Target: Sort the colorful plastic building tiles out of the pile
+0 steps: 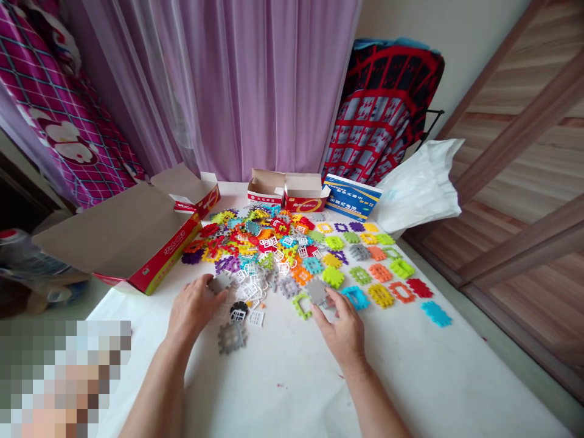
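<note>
A heap of coloured plastic interlocking tiles (264,249) covers the middle of a white table (292,377). My left hand (194,310) rests palm down at the heap's near left edge, its fingers curled on a grey tile (220,283). My right hand (342,328) lies near the heap's front right, with fingertips pinching another grey tile (316,292). A grey frame tile (232,336) sits between my hands, with a black round piece (238,310) just above it. A green frame tile (301,305) lies next to my right hand.
An open red cardboard box (137,243) stands at the left. Two small open boxes (287,191) and a blue box (351,198) sit at the back, beside a white plastic bag (420,182). Purple curtains hang behind. A wooden floor lies to the right.
</note>
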The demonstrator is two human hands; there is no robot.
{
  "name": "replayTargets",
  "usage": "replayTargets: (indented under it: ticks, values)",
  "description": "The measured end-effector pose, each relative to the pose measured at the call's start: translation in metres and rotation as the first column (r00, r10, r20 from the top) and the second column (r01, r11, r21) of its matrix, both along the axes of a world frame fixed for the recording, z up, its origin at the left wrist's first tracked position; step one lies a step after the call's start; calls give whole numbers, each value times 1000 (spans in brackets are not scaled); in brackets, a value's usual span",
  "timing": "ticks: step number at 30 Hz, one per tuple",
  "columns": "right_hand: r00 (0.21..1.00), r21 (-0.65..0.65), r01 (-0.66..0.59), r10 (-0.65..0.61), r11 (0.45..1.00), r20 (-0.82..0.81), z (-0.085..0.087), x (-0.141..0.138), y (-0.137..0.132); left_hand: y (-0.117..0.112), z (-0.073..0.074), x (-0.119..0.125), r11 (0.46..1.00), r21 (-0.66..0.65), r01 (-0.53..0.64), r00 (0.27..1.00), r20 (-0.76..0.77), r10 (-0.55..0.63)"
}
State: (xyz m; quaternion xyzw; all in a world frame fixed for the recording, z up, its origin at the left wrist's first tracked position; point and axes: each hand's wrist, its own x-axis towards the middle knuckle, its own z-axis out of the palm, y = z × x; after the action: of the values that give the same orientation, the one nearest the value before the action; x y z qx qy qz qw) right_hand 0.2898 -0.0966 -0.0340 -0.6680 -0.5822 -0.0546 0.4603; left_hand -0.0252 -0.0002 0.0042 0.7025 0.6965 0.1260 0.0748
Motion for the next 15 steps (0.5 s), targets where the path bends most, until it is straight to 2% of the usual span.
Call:
replayTargets:
  ticks: [4, 9, 12, 14, 15]
  values:
    - [999, -2, 31, -31, 1000, -19, 1, 2, -1, 5, -4, -4, 999, 47, -26, 1000, -2, 26]
    - [996, 0, -86, 86, 996, 12, 2, -9, -2, 7, 2, -6, 996, 54, -75, 996, 42, 73]
    - [997, 8, -73, 73, 997, -10, 0, -11, -2, -13, 12, -4, 996, 15, -84, 986, 149, 81]
    - [998, 6, -49, 49, 999, -43, 0, -10, -1, -37, 17, -1, 999, -32, 1, 980, 198, 6]
    - [997, 0, -42, 41, 999, -61, -1, -9, -1, -50, 18, 1, 995, -48, 84, 977, 202, -73]
